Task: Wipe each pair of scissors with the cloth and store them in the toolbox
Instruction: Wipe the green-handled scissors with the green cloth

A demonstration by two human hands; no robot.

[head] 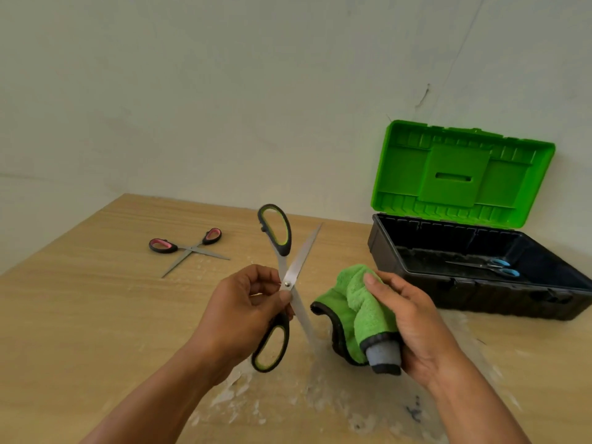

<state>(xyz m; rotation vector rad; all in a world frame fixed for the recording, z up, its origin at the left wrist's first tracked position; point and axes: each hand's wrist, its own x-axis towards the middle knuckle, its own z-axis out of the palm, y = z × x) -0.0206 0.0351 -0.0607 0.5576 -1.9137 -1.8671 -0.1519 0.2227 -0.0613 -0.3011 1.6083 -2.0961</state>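
While our left hand [246, 302] pinches the green-handled scissors [287, 284] at the pivot, thumb and fingertips curled round the crossing of the blades, the pair is held open in an X above the table [96, 315], one handle loop up and the other down by the wrist. Our right hand [413, 325] grips the green cloth [358, 312], bunched in curled fingers, with a loose fold drooping beside the lower blade, near it but apart as far as we can tell. We judge the scissors light and stiff, the steel smooth and likely slick, the edges and tips the parts to keep skin off. The rubbery handle loops offer the surest hold, and taking one loop would free the blades for wiping. The cloth looks soft and thick, so it should wrap a blade and shield our fingers if we stroke from pivot to tip. The toolbox [464, 296] stands open to the right with the blue-handled scissors [499, 267] lying inside; the pink-handled scissors [189, 248] lie open on the table, well apart to the left
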